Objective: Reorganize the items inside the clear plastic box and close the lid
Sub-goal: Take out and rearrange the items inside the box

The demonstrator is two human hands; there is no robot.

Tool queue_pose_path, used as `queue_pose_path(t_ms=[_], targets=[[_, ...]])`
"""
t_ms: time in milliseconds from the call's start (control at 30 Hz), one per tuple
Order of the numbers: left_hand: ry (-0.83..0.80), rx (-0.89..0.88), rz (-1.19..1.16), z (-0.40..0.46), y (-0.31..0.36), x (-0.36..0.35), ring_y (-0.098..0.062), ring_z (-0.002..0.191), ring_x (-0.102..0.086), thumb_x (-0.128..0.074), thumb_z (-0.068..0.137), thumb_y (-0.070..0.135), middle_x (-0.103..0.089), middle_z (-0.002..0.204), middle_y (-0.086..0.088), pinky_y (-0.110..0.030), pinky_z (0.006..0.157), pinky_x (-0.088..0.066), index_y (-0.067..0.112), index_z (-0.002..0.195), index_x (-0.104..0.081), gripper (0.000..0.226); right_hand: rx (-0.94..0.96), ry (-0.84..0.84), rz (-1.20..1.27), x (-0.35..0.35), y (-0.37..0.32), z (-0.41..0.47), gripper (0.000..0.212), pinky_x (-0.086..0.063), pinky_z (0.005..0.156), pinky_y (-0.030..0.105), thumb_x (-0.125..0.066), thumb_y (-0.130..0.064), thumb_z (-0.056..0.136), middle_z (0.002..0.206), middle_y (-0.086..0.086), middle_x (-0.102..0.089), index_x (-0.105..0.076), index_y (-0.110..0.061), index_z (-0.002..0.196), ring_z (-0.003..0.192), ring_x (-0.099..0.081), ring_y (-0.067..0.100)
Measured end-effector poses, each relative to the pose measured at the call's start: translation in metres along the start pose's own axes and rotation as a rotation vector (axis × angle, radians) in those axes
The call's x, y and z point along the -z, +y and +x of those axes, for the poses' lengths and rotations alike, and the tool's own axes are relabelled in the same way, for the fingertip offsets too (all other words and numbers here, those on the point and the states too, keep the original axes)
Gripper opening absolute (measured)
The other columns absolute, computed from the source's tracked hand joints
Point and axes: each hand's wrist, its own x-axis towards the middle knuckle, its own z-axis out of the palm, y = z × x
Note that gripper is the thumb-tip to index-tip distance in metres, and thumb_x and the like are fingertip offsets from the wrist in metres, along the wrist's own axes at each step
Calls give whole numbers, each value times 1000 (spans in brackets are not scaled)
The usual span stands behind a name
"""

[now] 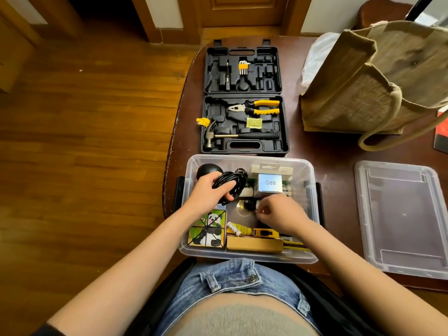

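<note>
A dark table (327, 151) fills the right of the view, seen from above by a seated person. On its far right stands a large woven bag (378, 83). Beyond the centre lies an open black tool case (243, 100) holding pliers (257, 107) and a hammer (232, 136).

At the near edge, directly before the person, sits the clear box (308, 170), uncovered. Its lid (402, 217) lies flat on the table to the right, well apart from it.

Inside the box are a silver carton marked Q88 (270, 183) at the back, a panda puzzle (209, 229) at the front left, a brown carton (254, 244) at the front, and a black ball (206, 169) in the back left corner.

The left hand (208, 192) is curled round a coiled black cable (230, 184), holding it above the box's left side. The right hand (278, 213) reaches into the middle, fingers bent and seemingly pinching something small; what it is cannot be made out.

Risks, as a judgement: the coil could spring loose and tangle among the small things, or sit too high and stop the lid closing. Tall cartons at the back could do the same.
</note>
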Motion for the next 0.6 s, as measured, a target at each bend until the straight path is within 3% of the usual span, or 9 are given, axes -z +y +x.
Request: queue_pose_path(t_ms=[200, 367, 467, 533, 600], targets=[[9, 6, -22, -1, 2, -1, -12, 69, -66, -57, 94, 13, -66, 72, -13, -21, 72, -52, 6, 97, -57, 8, -32, -250, -111, -44, -39, 33, 33, -48, 73, 33, -62, -45, 83, 102, 5, -66, -64, -13, 92, 93, -62, 25], [2, -17, -15, -3, 4, 4, -11, 71, -66, -58, 94, 13, -67, 77, -16, -25, 74, -54, 8, 95, -58, 6, -48, -288, -124, -55, -51, 44, 30, -48, 75, 32, -63, -33, 85, 108, 8, -64, -62, -9, 103, 100, -61, 26], [-16, -25, -15, -1, 3, 9, -3, 67, -65, -58, 93, 12, -68, 79, -17, -21, 70, -53, 4, 98, -58, 9, -47, -303, -117, -34, -48, 42, 22, -50, 72, 30, -58, -27, 88, 101, 9, -66, -63, -8, 96, 92, -62, 26], [-34, -10, 1, 1, 2, 11, 0, 69, -66, -59, 93, 13, -68, 83, -16, -28, 71, -52, 2, 101, -59, 14, -30, -344, -173, -13, -35, 33, 22, -50, 63, 27, -58, -29, 89, 88, 7, -67, -63, -8, 84, 79, -63, 25], [-73, -11, 50, 5, 0, 10, -1, 74, -66, -61, 92, 15, -69, 86, -10, -25, 74, -52, 6, 101, -60, 13, -27, -353, -171, 8, -18, 18, 26, -46, 57, 25, -58, -29, 88, 75, 3, -60, -65, -6, 80, 69, -56, 21]])
